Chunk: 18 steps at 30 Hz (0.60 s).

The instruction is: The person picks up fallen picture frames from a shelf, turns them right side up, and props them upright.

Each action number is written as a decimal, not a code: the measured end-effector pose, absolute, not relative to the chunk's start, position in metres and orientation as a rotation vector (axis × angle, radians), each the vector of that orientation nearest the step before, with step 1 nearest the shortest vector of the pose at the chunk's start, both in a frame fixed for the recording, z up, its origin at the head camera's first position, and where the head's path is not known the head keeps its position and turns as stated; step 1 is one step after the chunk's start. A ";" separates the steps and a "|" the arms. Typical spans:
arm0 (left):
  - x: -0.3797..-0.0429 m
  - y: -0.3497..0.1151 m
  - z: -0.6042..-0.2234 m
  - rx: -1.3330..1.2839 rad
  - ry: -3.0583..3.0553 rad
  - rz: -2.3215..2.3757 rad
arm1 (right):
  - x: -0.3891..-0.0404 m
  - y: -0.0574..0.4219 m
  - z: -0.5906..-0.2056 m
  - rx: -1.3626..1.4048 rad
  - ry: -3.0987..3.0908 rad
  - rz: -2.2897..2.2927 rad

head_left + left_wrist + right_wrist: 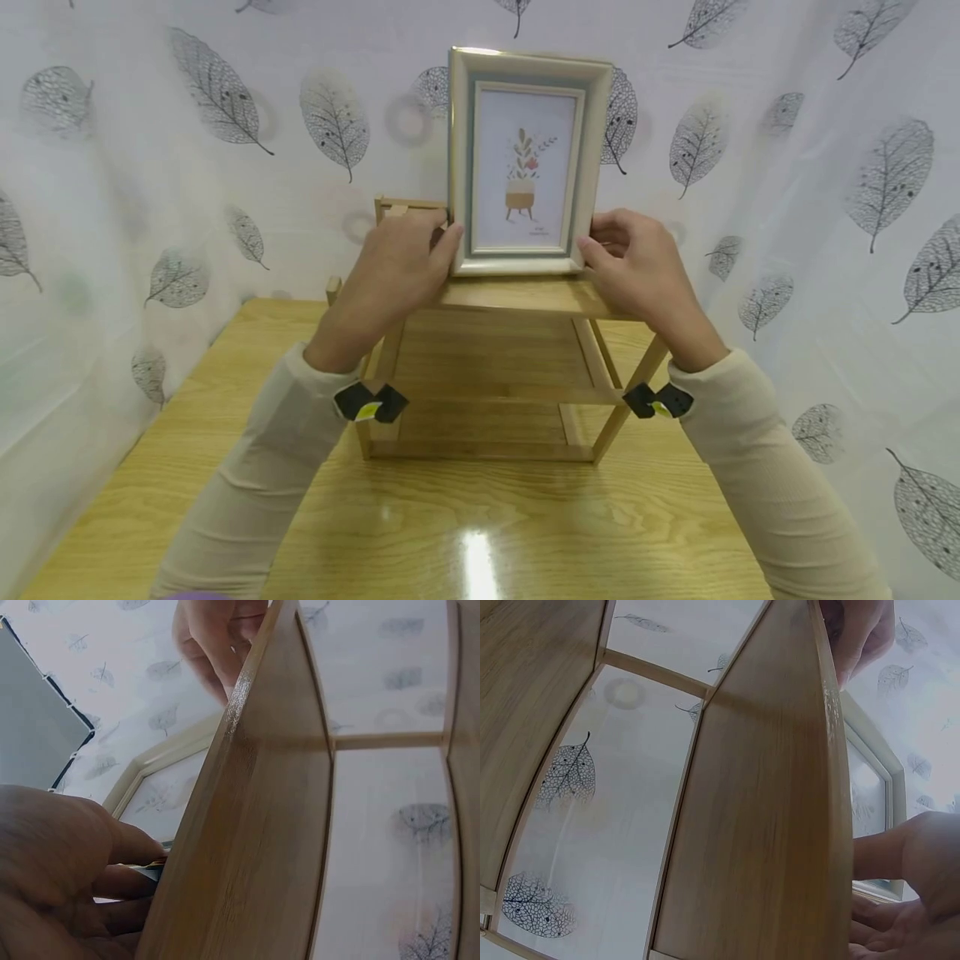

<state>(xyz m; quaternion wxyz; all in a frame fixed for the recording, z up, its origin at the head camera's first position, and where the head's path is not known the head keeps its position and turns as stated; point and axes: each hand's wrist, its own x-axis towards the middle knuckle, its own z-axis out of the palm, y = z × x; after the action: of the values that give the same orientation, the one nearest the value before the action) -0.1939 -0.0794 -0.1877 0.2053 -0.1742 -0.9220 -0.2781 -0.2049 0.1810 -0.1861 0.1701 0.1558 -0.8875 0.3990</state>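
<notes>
A cream picture frame (517, 265) with a potted-plant print stands upright on the top board of a small wooden shelf rack (517, 296). At its lower left corner, my left hand (390, 267) grips the side with the thumb at the front edge. My right hand (645, 262) pinches the lower right side, thumb in front. The left wrist view looks up past the top board (255, 825) at the frame (176, 750) and left hand (67, 870). From the right wrist, the right hand (922, 874) shows beside the frame (896, 780); its fingers are partly hidden by the board.
The rack stands on a wood-grain table (450, 525), with two lower shelves (495, 350) beneath the top board. A white curtain (300, 208) printed with leaves hangs close behind and on both sides. A purple object (197, 596) shows at the bottom edge.
</notes>
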 end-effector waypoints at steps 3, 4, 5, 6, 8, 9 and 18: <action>-0.195 -0.079 -0.187 -0.478 -2.559 -0.784 | -0.203 0.181 -0.187 0.441 -2.504 1.140; -0.195 -0.079 -0.187 -0.474 -2.554 -0.792 | -0.203 0.181 -0.187 0.444 -2.497 1.142; -0.195 -0.079 -0.187 -0.472 -2.546 -0.800 | -0.203 0.181 -0.188 0.450 -2.489 1.144; -0.195 -0.080 -0.187 -0.472 -2.539 -0.808 | -0.202 0.181 -0.188 0.453 -2.483 1.145; -0.195 -0.080 -0.188 -0.477 -2.525 -0.827 | -0.202 0.181 -0.189 0.460 -2.474 1.145; -0.196 -0.080 -0.188 -0.478 -2.517 -0.836 | -0.202 0.181 -0.189 0.463 -2.469 1.146; -0.194 -0.080 -0.189 -0.501 -2.482 -0.875 | -0.201 0.182 -0.191 0.465 -2.446 1.129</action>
<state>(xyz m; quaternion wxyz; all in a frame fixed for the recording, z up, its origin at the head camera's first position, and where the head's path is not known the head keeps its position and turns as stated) -0.1940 -0.0804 -0.1886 0.2291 -0.1819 -0.9018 -0.3180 -0.2005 0.1820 -0.1908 0.2026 0.1667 -0.8761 0.4044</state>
